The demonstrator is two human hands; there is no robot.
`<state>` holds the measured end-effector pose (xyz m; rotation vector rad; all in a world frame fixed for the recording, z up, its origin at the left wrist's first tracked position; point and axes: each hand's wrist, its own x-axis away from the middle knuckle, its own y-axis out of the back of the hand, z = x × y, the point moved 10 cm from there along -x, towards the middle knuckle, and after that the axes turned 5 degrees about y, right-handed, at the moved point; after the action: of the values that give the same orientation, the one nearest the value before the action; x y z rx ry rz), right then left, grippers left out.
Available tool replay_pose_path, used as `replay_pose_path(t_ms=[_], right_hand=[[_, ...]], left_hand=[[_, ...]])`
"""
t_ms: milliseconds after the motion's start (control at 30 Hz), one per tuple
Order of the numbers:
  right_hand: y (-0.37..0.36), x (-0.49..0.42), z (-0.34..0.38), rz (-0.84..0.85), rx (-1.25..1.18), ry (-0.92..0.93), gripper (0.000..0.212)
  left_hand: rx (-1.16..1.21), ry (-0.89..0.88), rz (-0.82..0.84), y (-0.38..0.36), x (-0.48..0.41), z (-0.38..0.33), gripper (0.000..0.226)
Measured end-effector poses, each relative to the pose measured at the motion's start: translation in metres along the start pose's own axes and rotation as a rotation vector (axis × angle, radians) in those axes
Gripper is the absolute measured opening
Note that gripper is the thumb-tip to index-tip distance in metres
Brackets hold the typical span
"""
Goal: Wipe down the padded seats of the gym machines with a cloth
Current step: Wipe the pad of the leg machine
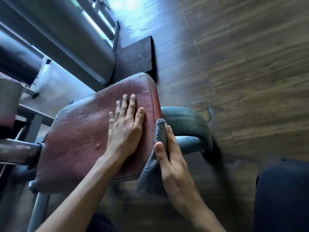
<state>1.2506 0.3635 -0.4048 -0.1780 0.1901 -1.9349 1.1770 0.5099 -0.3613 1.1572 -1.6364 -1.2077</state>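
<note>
Near right, low down: a dark rounded shape, can't tell what it is.

Right hand: the grip pinches the cloth, thumb on its left face and fingers behind it, pressing it against the right side edge of the seat. The cloth is a grey strip. Its long axis runs near-far along that stitched edge, the far end capping the fingertips and the near end hanging loose below the seat's near right corner.

Left hand: flat, fingers straight and together, palm down on the seat top just left of the stitched edge. It holds nothing and looks like a brace.

Step, my read: side-edge wipe on this seat, with the top either done or pending. Can't tell from the sheen.

Next move calls for the cloth staying flat on the vinyl as it slides along the edge or rolls up over the seam onto the top. The left hand has to lift clear for a pass over the top.

Seat: red worn vinyl, pimpled, top facing up and roughly level. It reads a touch longer left-right than near-far, but the wide lens makes that uncertain.

Just right of the seat: curved grey frame tube.

Farther: black rubber mat on the wood floor, and a long grey pad at far left.
</note>
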Motion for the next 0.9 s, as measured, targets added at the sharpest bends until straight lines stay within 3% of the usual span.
replay_pose_path(t_ms=[200, 367, 567, 733, 900], right_hand=[[0.001, 0.004, 0.000, -0.074, -0.006, 0.001, 0.044], [-0.002, -0.079, 0.010, -0.044, 0.082, 0.026, 0.054], [-0.001, 0.003, 0.012, -0.064, 0.115, 0.062, 0.052], [0.002, -0.069, 0.012, -0.080, 0.141, 0.045, 0.054], [0.005, -0.004, 0.012, -0.076, 0.101, 0.069, 0.054]], left_hand=[[0.016, 0.008, -0.022, 0.001, 0.001, -0.002, 0.064], [0.026, 0.019, -0.028, 0.003, -0.001, -0.002, 0.069], [-0.025, -0.062, 0.031, 0.002, -0.001, -0.001, 0.064], [0.029, -0.042, -0.040, 0.006, 0.000, 0.000, 0.065], [0.034, -0.043, -0.056, 0.008, 0.002, -0.004, 0.066]])
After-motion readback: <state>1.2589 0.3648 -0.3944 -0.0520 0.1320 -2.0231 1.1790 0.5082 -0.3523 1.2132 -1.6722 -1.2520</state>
